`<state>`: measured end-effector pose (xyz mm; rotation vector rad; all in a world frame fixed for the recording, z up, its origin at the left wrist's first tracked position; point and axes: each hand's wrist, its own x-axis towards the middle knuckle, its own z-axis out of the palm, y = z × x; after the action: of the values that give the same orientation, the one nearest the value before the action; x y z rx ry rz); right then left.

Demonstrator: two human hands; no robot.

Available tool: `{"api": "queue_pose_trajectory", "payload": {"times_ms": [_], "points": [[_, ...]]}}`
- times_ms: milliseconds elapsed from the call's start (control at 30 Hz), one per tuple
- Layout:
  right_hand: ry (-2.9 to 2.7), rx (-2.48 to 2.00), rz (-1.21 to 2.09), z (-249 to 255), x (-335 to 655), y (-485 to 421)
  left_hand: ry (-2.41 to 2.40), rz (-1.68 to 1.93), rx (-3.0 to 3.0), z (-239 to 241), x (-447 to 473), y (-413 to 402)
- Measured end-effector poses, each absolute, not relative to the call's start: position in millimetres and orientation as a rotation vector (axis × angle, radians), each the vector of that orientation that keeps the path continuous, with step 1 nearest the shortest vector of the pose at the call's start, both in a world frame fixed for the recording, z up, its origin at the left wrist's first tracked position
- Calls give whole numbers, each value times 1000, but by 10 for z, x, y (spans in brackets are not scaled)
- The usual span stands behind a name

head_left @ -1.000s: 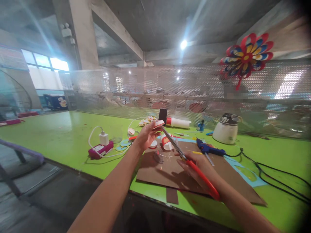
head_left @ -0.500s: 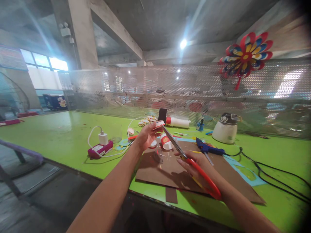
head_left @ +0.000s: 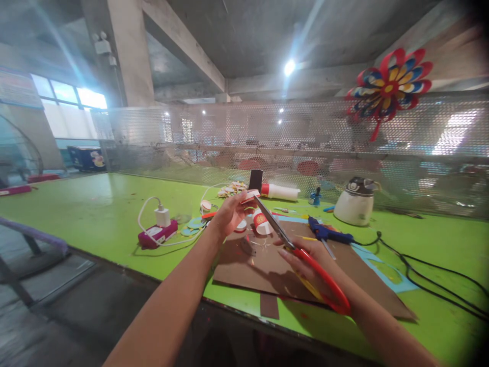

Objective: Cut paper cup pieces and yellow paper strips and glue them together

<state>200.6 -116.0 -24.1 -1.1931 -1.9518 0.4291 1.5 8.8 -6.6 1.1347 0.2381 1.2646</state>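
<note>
My left hand (head_left: 229,214) is raised above the green table (head_left: 95,214) and pinches a small round red-and-white paper piece (head_left: 250,194). My right hand (head_left: 311,265) grips red-handled scissors (head_left: 298,251); the steel blades point up and left, with the tips at the paper piece. Both hands hover over a brown cardboard sheet (head_left: 263,270) strewn with small paper scraps.
A blue glue gun (head_left: 326,234) with a black cord (head_left: 431,270) lies right of the hands. A white pot (head_left: 355,204), a red-and-white cup lying on its side (head_left: 278,192), cut paper circles (head_left: 231,189) and a pink power strip with charger (head_left: 158,232) sit around. A mesh fence (head_left: 229,142) carries a paper flower (head_left: 389,86).
The scissor handles have spread slightly wider in my right hand. The left hand with the paper piece has stayed almost still.
</note>
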Motion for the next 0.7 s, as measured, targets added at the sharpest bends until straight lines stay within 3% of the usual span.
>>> {"api": "queue_pose_trajectory", "payload": {"times_ms": [700], "points": [[-1912,-1180,540,-221,1991,-1207,245,1261,1134,-53,29,57]]}}
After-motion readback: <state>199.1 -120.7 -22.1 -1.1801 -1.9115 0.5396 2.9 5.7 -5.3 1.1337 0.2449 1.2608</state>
